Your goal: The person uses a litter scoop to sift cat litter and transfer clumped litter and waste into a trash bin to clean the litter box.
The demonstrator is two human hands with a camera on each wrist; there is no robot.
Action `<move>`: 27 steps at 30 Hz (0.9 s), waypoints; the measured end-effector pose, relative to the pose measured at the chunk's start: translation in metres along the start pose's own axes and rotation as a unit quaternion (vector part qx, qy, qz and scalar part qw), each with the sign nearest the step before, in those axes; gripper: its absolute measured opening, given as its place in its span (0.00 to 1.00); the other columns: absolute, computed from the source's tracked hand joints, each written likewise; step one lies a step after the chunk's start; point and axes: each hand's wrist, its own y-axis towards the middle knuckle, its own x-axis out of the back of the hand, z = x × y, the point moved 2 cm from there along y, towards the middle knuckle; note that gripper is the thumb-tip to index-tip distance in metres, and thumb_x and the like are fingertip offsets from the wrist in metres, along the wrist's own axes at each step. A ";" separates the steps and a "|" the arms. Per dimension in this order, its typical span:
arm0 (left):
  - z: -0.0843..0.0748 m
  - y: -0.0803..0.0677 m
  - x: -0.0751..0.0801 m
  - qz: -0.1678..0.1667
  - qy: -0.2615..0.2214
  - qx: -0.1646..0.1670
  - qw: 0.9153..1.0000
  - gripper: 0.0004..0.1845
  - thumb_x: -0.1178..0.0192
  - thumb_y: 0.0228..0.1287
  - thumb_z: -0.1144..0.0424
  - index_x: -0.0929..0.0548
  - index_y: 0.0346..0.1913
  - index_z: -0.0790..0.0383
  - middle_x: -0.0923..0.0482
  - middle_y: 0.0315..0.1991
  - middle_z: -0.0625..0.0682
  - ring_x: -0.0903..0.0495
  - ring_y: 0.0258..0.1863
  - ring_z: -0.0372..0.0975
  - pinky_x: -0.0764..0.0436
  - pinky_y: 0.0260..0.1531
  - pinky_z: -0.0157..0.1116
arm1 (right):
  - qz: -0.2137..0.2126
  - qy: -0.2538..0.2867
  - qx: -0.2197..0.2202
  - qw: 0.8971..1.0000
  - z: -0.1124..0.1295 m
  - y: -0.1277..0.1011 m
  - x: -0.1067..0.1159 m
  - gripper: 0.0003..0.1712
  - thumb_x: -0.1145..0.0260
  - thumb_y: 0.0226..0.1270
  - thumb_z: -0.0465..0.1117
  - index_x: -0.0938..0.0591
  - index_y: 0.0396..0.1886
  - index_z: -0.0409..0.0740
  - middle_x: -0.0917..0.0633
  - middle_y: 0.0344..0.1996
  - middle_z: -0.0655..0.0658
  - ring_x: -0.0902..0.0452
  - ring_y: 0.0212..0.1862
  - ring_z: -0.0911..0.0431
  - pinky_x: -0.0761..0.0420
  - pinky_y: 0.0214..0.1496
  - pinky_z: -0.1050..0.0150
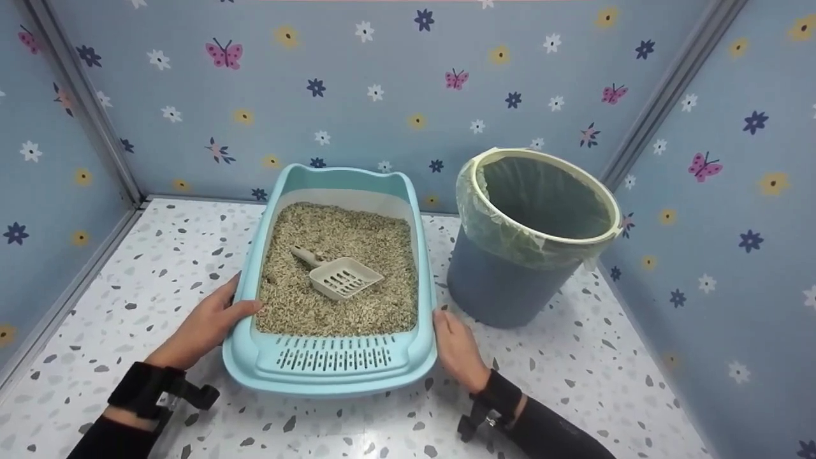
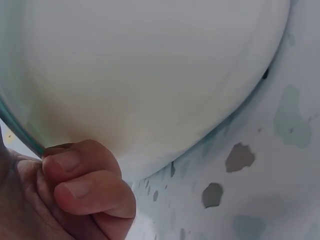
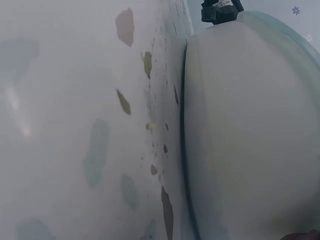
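While both hands bracket the litter box (image 1: 331, 363), left hand (image 1: 207, 325) curls over its 9 o'clock rim and right hand (image 1: 456, 347) lies flat at 3, probably to steady it; scoop (image 1: 338, 274) sits in litter, bin (image 1: 529, 236) at 2.

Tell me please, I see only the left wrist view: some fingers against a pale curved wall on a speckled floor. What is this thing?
Observer: It is a light blue litter box filled with litter; the left hand grips its left rim.
Operator: And the other hand, where is it?
Observer: The right hand lies against the box's right side, near the front corner.
Operator: Is something lying inside the box?
Observer: Yes, a pale slotted scoop lies on the litter, handle toward the back left.
Operator: Is anything standing beside the box?
Observer: A blue bin with a plastic liner stands on the floor to its right.
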 end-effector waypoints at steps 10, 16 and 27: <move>0.001 0.000 0.000 0.008 0.002 0.007 1.000 0.46 0.41 0.88 0.51 0.57 0.93 0.54 0.37 0.84 0.70 0.14 0.65 0.53 0.31 0.65 0.20 | 0.008 0.002 0.008 1.000 -0.001 -0.002 0.001 0.23 0.54 0.97 0.46 0.16 0.50 0.37 0.25 0.29 0.49 0.21 0.41 0.51 0.17 0.55 0.48; -0.004 0.002 -0.002 0.013 0.007 0.009 1.000 0.46 0.42 0.88 0.53 0.59 0.93 0.54 0.46 0.87 0.70 0.23 0.74 0.58 0.38 0.83 0.50 | 0.038 -0.006 -0.003 0.999 0.002 0.006 0.011 0.22 0.52 0.96 0.46 0.16 0.43 0.41 0.26 0.28 0.50 0.24 0.38 0.52 0.20 0.51 0.51; -0.044 0.014 0.022 0.053 0.165 0.047 0.984 0.59 0.40 0.84 0.37 0.64 0.90 0.70 0.15 0.44 0.60 0.18 0.36 0.45 0.16 0.35 0.41 | 0.055 -0.223 0.008 0.973 0.039 0.048 0.034 0.27 0.53 0.93 0.54 0.20 0.31 0.51 0.23 0.25 0.48 0.22 0.33 0.49 0.18 0.44 0.46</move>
